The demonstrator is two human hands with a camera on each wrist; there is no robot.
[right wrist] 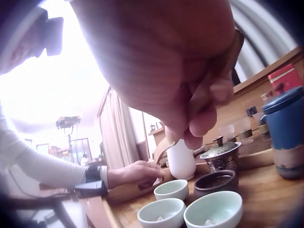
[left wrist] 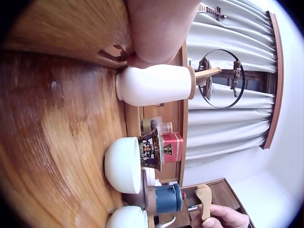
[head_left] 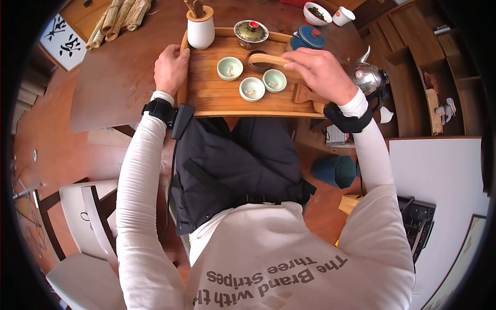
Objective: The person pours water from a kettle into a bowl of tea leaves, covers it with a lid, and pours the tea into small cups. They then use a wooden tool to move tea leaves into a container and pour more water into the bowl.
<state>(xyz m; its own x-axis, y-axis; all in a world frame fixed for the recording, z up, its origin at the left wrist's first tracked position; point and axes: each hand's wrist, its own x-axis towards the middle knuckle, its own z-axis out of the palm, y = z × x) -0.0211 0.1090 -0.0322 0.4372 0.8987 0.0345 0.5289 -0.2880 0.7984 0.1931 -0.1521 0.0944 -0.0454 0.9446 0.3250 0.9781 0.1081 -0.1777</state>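
Observation:
My right hand (head_left: pixel 321 72) holds a light wooden tool (head_left: pixel 270 59) with a curved end, which reaches over the dark brown cup (head_left: pixel 258 61). Its exact kind I cannot tell. My left hand (head_left: pixel 172 68) grips the left side of the wooden tray (head_left: pixel 206 98), its thumb by the handle cutout (left wrist: pixel 113 53). Three pale green cups stand on the tray: a left cup (head_left: pixel 223 68), a front cup (head_left: pixel 246 93) and a right cup (head_left: pixel 280 77). Small fish-like shapes show on their inner bottoms. Behind them sits a patterned lidded bowl (head_left: pixel 243 35).
At the tray's back left stands a white holder (head_left: pixel 201 34) with wooden utensils. A blue lidded pot (head_left: pixel 309 39) stands at the back right. On the tray's right lies a flat wooden piece (head_left: pixel 306 95). A metal kettle (head_left: pixel 366 76) and a bowl of leaves (head_left: pixel 315 14) are farther right.

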